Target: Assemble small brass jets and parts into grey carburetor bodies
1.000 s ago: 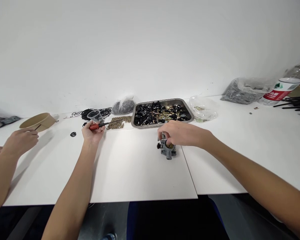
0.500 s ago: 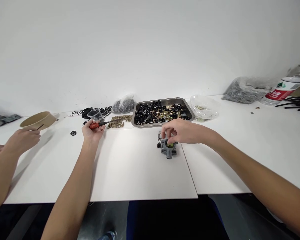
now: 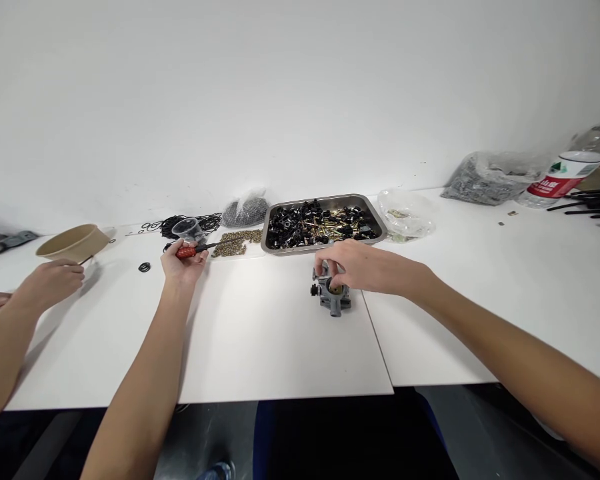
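My left hand [image 3: 183, 267] is closed around the red handle of a screwdriver [image 3: 189, 252], its dark shaft pointing right over the brass pieces. A grey metal carburetor body [image 3: 334, 303] with a black knob on its left side stands on the white table. My right hand [image 3: 353, 265] reaches over it from the right, thumb and fingers bent together at its round top opening. A brass-coloured disc [image 3: 337, 290] shows inside that opening, under my fingertips. How firmly the fingers pinch it is partly hidden.
Behind the carburetor lies a metal tray [image 3: 325, 250] of black and brass parts. Small brass pieces [image 3: 230, 248], a clear cup [image 3: 190, 231] and black rings [image 3: 144, 267] lie left. A co-worker's hand [image 3: 53, 283] works beside a tan bowl [image 3: 75, 243]. A bottle [image 3: 563, 177] stands right.
The disc in the opening has turned from bright yellow-green to darker brass as my right fingers shift slightly. My left hand keeps the screwdriver in place. The view has moved a little.
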Demonstrator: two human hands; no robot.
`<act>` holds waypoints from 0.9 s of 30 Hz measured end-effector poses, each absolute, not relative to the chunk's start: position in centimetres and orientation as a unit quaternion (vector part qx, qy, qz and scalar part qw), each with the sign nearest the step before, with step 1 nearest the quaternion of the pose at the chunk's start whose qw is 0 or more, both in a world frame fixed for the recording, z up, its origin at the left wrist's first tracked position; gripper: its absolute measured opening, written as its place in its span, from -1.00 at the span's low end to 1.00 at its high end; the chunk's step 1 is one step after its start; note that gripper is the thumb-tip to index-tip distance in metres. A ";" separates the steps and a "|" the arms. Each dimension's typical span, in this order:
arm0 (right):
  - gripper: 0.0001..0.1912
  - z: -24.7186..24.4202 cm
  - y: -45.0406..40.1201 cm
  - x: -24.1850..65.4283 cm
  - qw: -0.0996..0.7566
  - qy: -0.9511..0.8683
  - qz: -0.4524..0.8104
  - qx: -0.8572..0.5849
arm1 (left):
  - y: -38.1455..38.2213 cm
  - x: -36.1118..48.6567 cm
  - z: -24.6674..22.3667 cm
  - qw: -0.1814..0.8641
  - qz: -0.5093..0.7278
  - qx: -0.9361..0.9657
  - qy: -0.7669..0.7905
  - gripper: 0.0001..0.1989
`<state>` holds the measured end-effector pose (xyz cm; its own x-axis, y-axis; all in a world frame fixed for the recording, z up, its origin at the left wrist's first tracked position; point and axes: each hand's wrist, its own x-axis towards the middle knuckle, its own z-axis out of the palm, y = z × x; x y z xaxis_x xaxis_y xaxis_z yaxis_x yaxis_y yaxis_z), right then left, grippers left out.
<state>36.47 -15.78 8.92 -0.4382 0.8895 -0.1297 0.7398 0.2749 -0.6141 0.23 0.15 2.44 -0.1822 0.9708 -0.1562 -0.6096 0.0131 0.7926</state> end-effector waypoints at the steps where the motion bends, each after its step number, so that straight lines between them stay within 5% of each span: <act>1: -0.78 8.9 -15.8 36.4 0.122 -0.787 0.312 -0.519 | 0.1 0.2 2.4 0.597 0.663 0.232 0.388 -0.82; 13: -0.73 8.4 -15.6 36.4 0.122 -0.805 0.257 -0.521 | 1.6 -0.2 1.8 0.580 0.684 0.202 0.392 -0.84; 20: -0.72 9.5 -14.0 36.9 0.025 -0.779 0.331 -0.532 | 1.5 -0.2 1.9 0.586 0.686 0.201 0.380 -0.84; 27: -0.61 5.9 -12.8 37.7 0.280 -0.698 0.426 -0.504 | -0.1 1.8 3.6 0.611 0.681 0.232 0.331 -0.83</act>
<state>37.65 -12.85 5.89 -0.3366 0.9409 -0.0387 0.4644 0.1300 -0.8760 1.82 -0.05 3.56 -0.1464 0.9852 -0.0894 -0.6782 -0.0342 0.7341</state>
